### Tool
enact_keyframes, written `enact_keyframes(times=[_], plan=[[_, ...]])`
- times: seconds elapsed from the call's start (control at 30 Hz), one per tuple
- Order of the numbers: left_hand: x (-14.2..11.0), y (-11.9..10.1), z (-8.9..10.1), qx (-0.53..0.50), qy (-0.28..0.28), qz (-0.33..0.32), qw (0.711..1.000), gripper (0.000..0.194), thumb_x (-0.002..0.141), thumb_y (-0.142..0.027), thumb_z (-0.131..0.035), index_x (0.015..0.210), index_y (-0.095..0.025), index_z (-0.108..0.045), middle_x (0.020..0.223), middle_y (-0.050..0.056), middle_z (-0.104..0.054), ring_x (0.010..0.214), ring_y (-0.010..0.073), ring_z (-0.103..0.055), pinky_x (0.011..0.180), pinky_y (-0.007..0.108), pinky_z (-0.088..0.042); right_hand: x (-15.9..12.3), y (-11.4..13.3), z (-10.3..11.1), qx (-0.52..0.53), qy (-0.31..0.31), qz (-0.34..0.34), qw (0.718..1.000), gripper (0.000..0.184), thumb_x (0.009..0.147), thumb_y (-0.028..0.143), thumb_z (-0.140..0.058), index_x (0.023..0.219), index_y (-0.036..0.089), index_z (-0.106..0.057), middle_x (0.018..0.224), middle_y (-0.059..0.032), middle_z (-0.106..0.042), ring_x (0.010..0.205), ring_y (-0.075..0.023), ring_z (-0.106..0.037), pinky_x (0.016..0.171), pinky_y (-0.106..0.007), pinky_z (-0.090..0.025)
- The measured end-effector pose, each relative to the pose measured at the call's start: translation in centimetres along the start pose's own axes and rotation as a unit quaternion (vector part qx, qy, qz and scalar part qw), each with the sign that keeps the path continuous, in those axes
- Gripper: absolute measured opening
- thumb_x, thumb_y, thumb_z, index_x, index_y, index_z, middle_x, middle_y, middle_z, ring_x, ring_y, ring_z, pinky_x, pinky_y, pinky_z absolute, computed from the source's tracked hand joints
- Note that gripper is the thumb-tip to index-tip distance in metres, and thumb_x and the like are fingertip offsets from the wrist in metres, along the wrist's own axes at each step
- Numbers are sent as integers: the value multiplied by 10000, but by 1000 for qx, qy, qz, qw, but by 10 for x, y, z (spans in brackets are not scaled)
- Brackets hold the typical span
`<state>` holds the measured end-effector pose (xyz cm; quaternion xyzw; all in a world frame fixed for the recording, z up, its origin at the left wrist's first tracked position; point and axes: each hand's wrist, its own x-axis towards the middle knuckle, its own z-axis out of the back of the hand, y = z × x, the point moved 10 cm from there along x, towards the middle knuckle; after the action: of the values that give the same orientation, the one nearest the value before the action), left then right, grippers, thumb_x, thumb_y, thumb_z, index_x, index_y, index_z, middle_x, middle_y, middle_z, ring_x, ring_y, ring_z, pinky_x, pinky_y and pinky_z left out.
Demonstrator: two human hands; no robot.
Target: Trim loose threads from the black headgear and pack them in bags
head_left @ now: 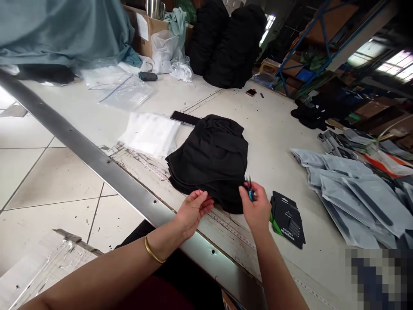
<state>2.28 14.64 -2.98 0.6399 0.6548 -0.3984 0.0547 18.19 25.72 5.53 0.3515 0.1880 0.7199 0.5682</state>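
- The left hand (pixel 193 211) is open, and its fingers (pixel 209 201) touch the black cloth pile (pixel 206 163).
- The right hand (pixel 254 204) is closed, pinching small blue snips (pixel 250 193) just beside the pile.
- The pile sits near the front edge of the white table (pixel 274 129).
- Black card packs (pixel 287 219) lie just right of the right hand.
- A white plastic pack (pixel 149 134) and a black phone (pixel 183 117) lie just behind the pile.
- Gray bags (pixel 351 193) lie in a heap toward the table's right side.

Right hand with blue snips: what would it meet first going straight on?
Likely the black cloth pile ahead of the right hand; depth is unclear, so the snips may already touch it.
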Motion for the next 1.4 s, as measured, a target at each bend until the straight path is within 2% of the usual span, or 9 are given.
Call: enact_keyframes(times=[0.23, 0.37, 0.47, 0.6, 0.77, 0.87, 1.0, 1.13, 1.4], plan=[[4, -17, 9, -4, -20, -60, 998, 141, 888, -131, -463, 761, -187, -438, 677, -27, -540, 605, 80, -572, 724, 256, -510, 34, 18, -32, -168, 86, 68, 980, 479, 802, 554, -441, 973, 141, -610, 931, -145, -634, 834, -261, -584, 727, -362, -434], [-6, -33, 26, 35, -18, -75, 996, 121, 886, -162, -465, 774, -189, -428, 714, -13, -562, 626, 96, -586, 700, 265, -506, 2, 26, -36, -140, 127, 65, 980, 489, 799, 610, -425, 881, 166, -612, 767, -90, -629, 716, -222, -572, 682, -333, -427], [-23, -48, 48, 60, -21, -83, 995, 102, 847, -216, -551, 799, -173, -472, 727, 0, -576, 626, 99, -581, 667, 245, -496, -37, 33, -35, -111, 139, 50, 983, 508, 800, 617, -436, 914, 157, -617, 812, -98, -647, 755, -228, -590, 700, -337, -444], [-53, -59, 69, 98, -2, -58, 993, 224, 801, -319, -639, 914, -146, -553, 787, 34, -607, 671, 112, -593, 657, 236, -488, -79, 46, -23, -69, 148, 27, 986, 515, 789, 591, -499, 1029, 150, -617, 985, -121, -658, 897, -251, -608, 777, -364, -470], [-69, -55, 60, 166, 56, -33, 984, 334, 682, -338, -761, 885, -148, -578, 775, 14, -605, 690, 106, -585, 669, 227, -471, -87, 78, 20, 39, 79, -19, 996, 440, 799, 527, -537, 1075, 196, -626, 1000, -83, -671, 874, -217, -630, 753, -338, -506], [-60, -57, 55, 150, 51, -66, 985, 332, 636, -356, -786, 733, -144, -550, 662, -22, -556, 627, 90, -558, 647, 225, -471, -95, 101, -3, 148, 177, -19, 973, 389, 861, 467, -475, 1101, 197, -618, 922, -69, -677, 784, -180, -637, 681, -299, -525], [-48, -52, 56, 102, 61, -59, 991, 349, 577, -326, -821, 693, -137, -552, 654, -20, -575, 586, 79, -552, 613, 217, -487, -110, 108, -47, 151, 274, 5, 950, 363, 862, 433, -498, 1109, 195, -617, 863, -53, -678, 739, -165, -631, 698, -302, -531], [-46, -47, 59, 70, 87, -47, 993, 347, 576, -303, -831, 714, -139, -558, 661, -18, -592, 593, 84, -572, 619, 221, -515, -117, 102, -67, 104, 303, 45, 946, 372, 870, 426, -481, 1144, 198, -586, 922, -63, -680, 749, -170, -633, 714, -320, -531], [-46, -47, 56, 75, 121, -41, 989, 321, 611, -241, -824, 815, -115, -611, 715, 9, -624, 649, 89, -601, 679, 213, -538, -118, 104, -72, 56, 295, 79, 951, 233, 885, 409, -470, 961, 204, -551, 836, -34, -671, 751, -161, -632, 678, -269, -499]])
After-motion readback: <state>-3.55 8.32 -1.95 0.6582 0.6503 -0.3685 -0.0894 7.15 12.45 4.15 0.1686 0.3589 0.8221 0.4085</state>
